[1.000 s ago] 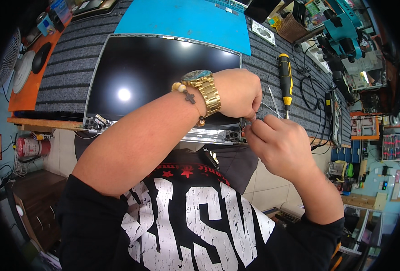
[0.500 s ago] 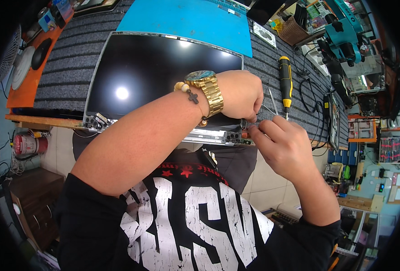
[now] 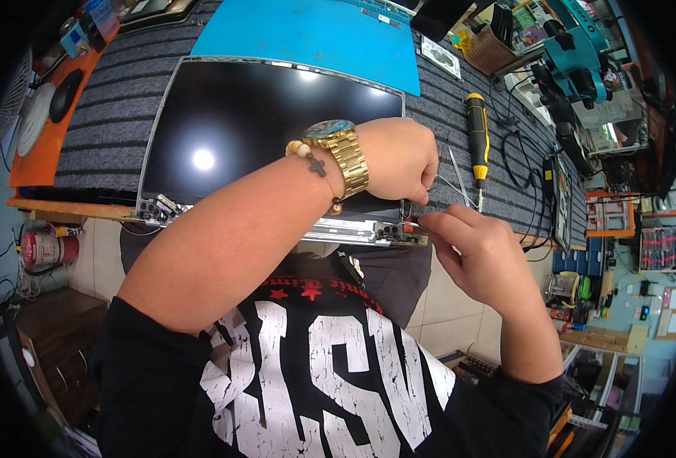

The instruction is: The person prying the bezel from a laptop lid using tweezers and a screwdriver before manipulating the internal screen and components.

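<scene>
A laptop screen [image 3: 254,122] lies face up on the bench, its near edge toward me. A silver hinge bar [image 3: 338,230] runs along that edge. My left hand [image 3: 399,160], with a gold watch on the wrist, reaches across the screen to its near right corner. Its fingers are pinched beside a small dark hinge piece [image 3: 405,208]; what they grip is hidden. Close by, my right hand [image 3: 479,248] has thumb and forefinger closed at the same corner, around something thin that I cannot make out. The two hands' fingertips are slightly apart.
A yellow and black screwdriver [image 3: 477,137] lies right of the screen, beside thin metal tweezers [image 3: 458,174]. Behind the screen is a blue mat [image 3: 300,34]. Black cables [image 3: 532,164] and a teal microscope [image 3: 574,57] are on the right. A black mouse [image 3: 65,95] sits at left.
My right hand has turned slightly, its fingers drawn a little down and apart from the left's, so the dark hinge piece shows more. The whole view has shifted slightly.
</scene>
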### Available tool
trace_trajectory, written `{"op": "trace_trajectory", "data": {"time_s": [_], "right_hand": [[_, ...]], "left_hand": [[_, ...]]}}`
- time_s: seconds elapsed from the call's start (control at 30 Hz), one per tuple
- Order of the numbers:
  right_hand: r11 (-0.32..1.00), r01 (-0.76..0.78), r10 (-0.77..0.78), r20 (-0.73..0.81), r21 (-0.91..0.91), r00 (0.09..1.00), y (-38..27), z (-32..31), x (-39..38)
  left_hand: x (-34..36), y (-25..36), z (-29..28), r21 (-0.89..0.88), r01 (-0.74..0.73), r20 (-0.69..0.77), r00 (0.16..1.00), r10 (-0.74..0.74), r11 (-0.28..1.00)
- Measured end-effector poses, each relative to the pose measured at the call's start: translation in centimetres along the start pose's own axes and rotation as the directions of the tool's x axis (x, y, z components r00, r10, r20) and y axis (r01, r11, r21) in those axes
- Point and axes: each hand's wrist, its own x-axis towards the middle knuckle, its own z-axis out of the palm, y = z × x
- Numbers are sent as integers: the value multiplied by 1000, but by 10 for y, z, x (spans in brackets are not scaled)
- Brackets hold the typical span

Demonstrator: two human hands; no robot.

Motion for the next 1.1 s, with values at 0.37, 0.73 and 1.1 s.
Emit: {"op": "trace_trajectory", "data": {"time_s": [0.37, 0.73, 1.1], "right_hand": [[955, 137, -134, 26, -264, 991, 2, 0, -5], [900, 261, -284, -18, -349, 959, 3, 4, -3], [887, 276, -299, -5, -369, 954, 0, 1, -2]], "left_hand": [[1, 0, 0, -9, -1, 3, 1000, 1, 1000], [1, 1, 0, -14, 21, 6, 1000, -21, 1000], [1, 2, 1, -17, 30, 3, 1000, -30, 999]]}}
